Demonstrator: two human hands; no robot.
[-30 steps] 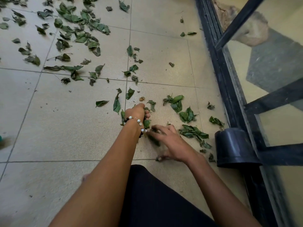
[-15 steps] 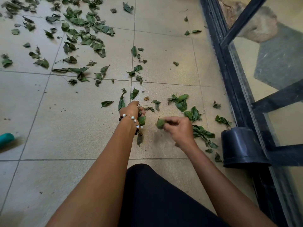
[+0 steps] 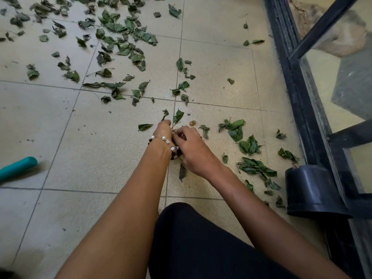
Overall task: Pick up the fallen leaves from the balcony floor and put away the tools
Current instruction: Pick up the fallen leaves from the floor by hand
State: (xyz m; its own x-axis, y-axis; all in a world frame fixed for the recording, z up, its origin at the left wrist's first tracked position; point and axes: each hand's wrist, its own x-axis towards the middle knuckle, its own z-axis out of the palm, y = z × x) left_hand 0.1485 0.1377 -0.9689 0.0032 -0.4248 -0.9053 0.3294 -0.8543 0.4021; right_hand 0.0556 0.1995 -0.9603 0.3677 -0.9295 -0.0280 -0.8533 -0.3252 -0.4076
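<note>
Green fallen leaves (image 3: 124,47) lie scattered over the beige tiled balcony floor (image 3: 100,141), thickest at the top left, with a smaller patch (image 3: 253,168) at the right. My left hand (image 3: 163,131), with a bead bracelet at the wrist, grips a bunch of leaves, mostly hidden in the fist. My right hand (image 3: 191,150) presses against it, fingers curled on a leaf at the bunch. One leaf (image 3: 182,172) lies under my right wrist.
A black plastic pot (image 3: 310,190) lies on its side at the right, against the black metal railing (image 3: 298,87). A teal handle (image 3: 18,168) pokes in from the left edge. My knee in black cloth (image 3: 201,242) fills the bottom centre.
My right hand picked a leaf off the floor, lifted it and brought it left to the bunch in my left hand. The left hand stayed near the same spot.
</note>
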